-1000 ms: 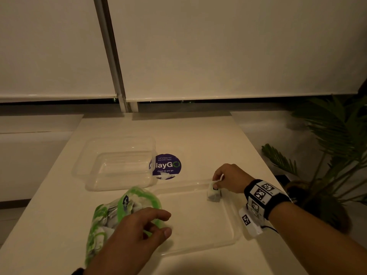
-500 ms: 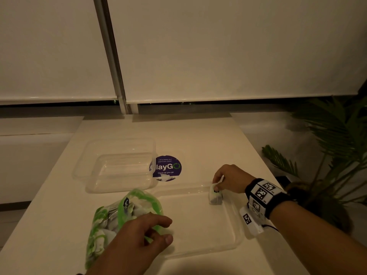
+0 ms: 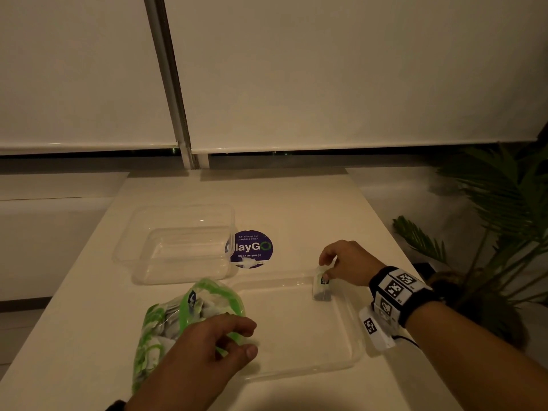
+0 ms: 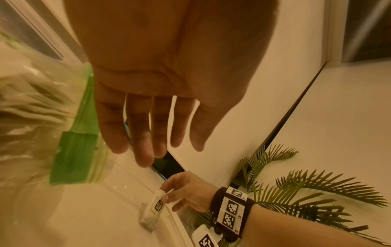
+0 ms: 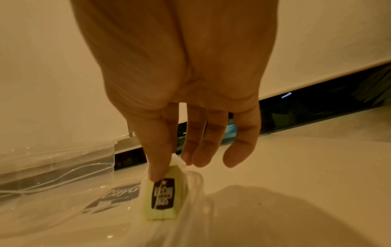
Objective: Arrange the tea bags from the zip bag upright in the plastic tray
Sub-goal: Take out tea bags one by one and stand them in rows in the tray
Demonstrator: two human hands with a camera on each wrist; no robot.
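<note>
Head camera looks forward and down over my pale counter (image 3: 296, 203) from above. Left wrist camera looks along my palm, very close, toward the right side. Right wrist camera sits close behind my fingers. All three share the small white paper tea bag (image 3: 321, 284) (image 4: 155, 208) (image 5: 162, 195).

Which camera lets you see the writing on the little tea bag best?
The right wrist view. There the tea bag fills the middle and its dark label faces the camera, pinched at the top by the right hand. The head view shows it small, at the tray's far right edge. The left wrist view shows it small and tilted.
</note>
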